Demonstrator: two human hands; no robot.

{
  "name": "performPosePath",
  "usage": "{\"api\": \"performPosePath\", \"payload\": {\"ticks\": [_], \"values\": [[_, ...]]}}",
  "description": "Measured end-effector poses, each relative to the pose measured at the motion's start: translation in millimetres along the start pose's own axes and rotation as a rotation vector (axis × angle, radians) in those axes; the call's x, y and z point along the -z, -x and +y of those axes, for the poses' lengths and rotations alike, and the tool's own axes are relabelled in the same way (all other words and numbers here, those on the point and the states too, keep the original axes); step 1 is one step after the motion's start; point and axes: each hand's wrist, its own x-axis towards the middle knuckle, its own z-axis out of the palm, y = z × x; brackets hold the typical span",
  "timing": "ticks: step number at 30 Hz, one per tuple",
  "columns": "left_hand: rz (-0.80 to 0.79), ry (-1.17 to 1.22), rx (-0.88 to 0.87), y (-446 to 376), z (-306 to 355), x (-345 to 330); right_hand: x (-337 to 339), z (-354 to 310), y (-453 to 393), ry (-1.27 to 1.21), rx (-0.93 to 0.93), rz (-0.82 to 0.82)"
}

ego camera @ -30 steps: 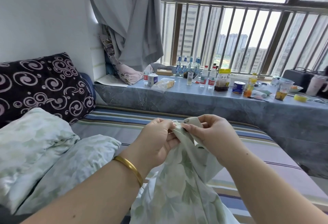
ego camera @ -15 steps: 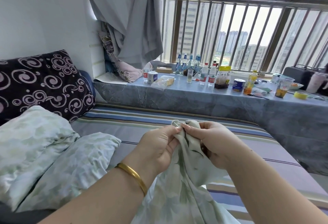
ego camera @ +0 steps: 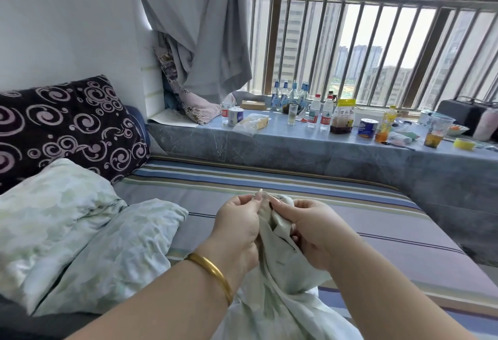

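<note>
Two hands on one pale green leaf-print cloth (ego camera: 280, 286). Its bunched top end is held up between them, above the striped bed sheet (ego camera: 269, 178), and the rest hangs down to the bottom edge of the view. Left hand (ego camera: 238, 228): fingers curled, thumb and fingertips pinching the cloth's upper edge. Right hand (ego camera: 310, 234): fingers curled round the gathered fabric just beside it, gripping. The hands are close, with only cloth between them. Gold bangle (ego camera: 213, 272) on the left wrist.

Left of the hands, two pillows (ego camera: 67, 218) in a similar pale green print lie on the bed, one overlapping the other. Behind them a dark cushion with lilac swirls (ego camera: 62, 127) leans on the white wall.

Past the bed, a grey marble-look ledge (ego camera: 296, 148) runs under the window. It is crowded: water bottles (ego camera: 312, 110), a yellow-lidded jar (ego camera: 342, 116), a drinking glass (ego camera: 293, 114), a plastic cup (ego camera: 436, 131). A grey curtain (ego camera: 199, 30) hangs bunched at the left end. Metal bars (ego camera: 377, 51) cover the window, with tower blocks outside.
</note>
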Motion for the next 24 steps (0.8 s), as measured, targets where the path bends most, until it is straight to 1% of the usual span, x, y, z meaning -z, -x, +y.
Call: {"api": "performPosePath", "payload": {"ticks": [2, 5, 7, 10, 13, 15, 18, 21, 24], "values": [[0.009, 0.047, -0.002, 0.2, -0.6, 0.0, -1.1, -3.1, 0.7, 0.042, -0.010, 0.013], [-0.026, 0.107, 0.090, 3.9, -0.5, -1.7, 0.0, -5.7, 1.1, 0.107, -0.039, 0.047], [-0.059, 0.160, 0.139, 6.8, -1.0, -3.4, 1.5, -3.0, -0.5, 0.137, -0.020, 0.060], [-0.074, 0.175, 0.155, 7.1, -1.8, -3.5, 1.4, -0.2, -1.4, 0.098, -0.018, 0.019], [-0.077, 0.135, 0.162, 7.6, 0.7, -2.7, 6.2, 0.9, -3.4, 0.035, -0.101, -0.031], [-0.071, 0.116, 0.152, 8.0, 2.7, -2.8, 6.9, -0.2, -0.5, -0.024, -0.131, -0.097], [-0.067, 0.059, 0.081, 7.1, 5.3, -2.6, 6.5, 4.7, -1.6, -0.040, -0.023, -0.126], [-0.042, -0.020, -0.018, 5.6, 8.4, -2.3, 9.6, 6.3, -5.3, 0.033, 0.121, -0.060], [-0.034, -0.052, -0.070, 4.5, 13.6, -3.5, 14.5, 1.7, -6.0, 0.126, 0.222, -0.019]]}}
